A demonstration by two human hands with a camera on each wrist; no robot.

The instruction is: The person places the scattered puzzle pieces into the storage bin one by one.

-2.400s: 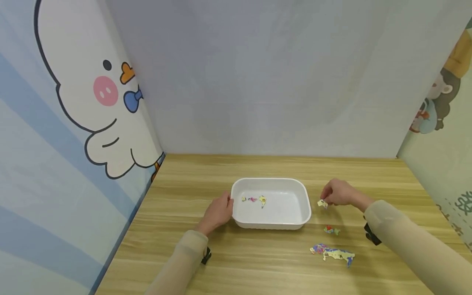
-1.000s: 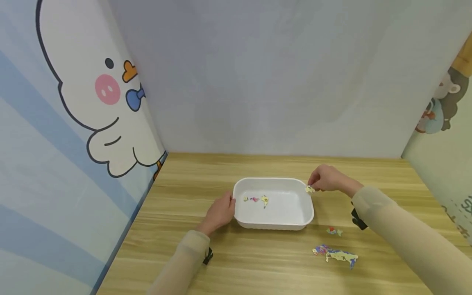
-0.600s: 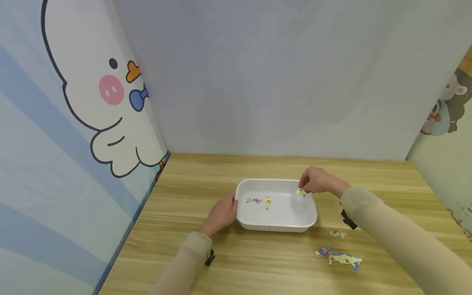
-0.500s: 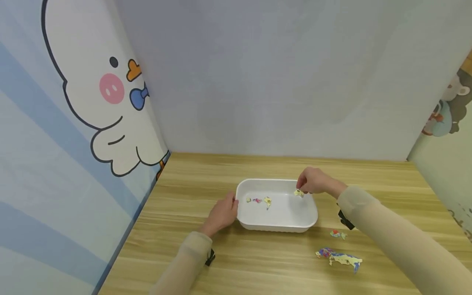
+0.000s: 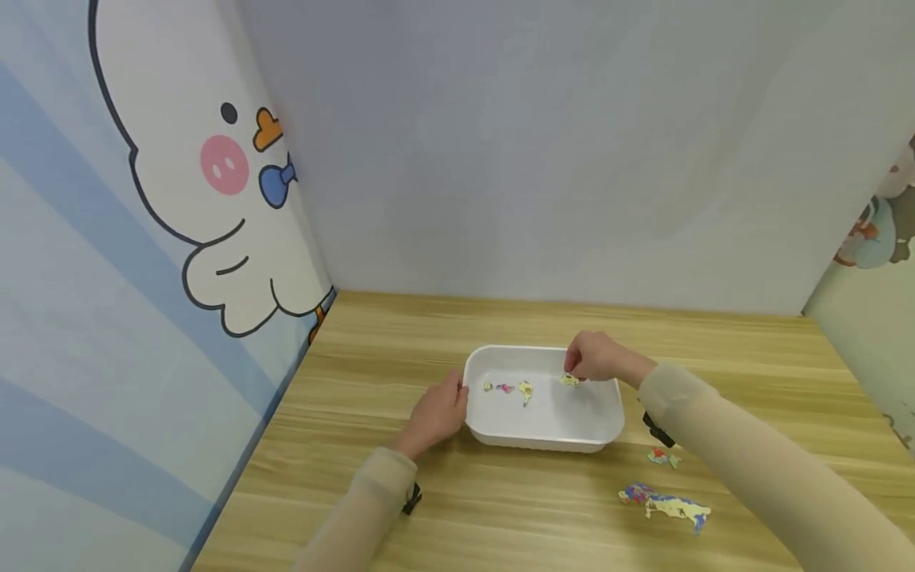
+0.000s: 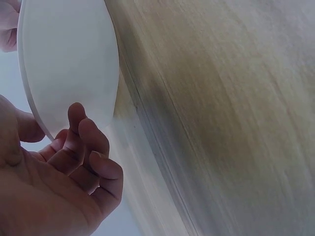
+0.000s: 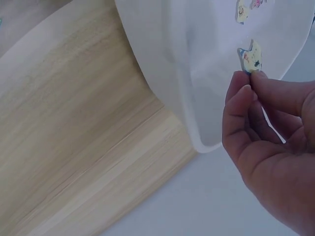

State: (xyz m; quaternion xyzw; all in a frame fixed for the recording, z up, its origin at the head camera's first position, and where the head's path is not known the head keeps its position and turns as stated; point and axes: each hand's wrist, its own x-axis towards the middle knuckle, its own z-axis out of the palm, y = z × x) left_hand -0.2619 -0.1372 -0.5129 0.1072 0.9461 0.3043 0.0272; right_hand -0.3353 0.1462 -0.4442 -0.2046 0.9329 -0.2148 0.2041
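A white rectangular plastic tray [image 5: 546,442] stands on the wooden table. My left hand [image 5: 438,411] grips its left end, thumb over the rim and fingers curled against the outer wall in the left wrist view. My right hand [image 5: 599,356] is over the right half of the tray. Between thumb and fingertips it pinches a small, flat, yellow puzzle piece [image 7: 252,56] with an irregular outline and blue edge marks. On the tray floor, in a row, lie a tiny yellowish piece [image 5: 488,386], a pink piece [image 5: 506,388] and a larger yellow piece [image 5: 526,392].
On the table [image 5: 515,508], right of the tray, lie a small red-and-green piece [image 5: 658,456] and a small green one [image 5: 674,461]. Nearer me is a longer yellow, blue and purple group of pieces [image 5: 672,506]. A pale curtain [image 5: 557,159] hangs behind the table.
My right hand has lifted the yellow puzzle piece from the table, carried it left across the tray's right rim and lowered it inside. My left hand keeps its grip on the tray.
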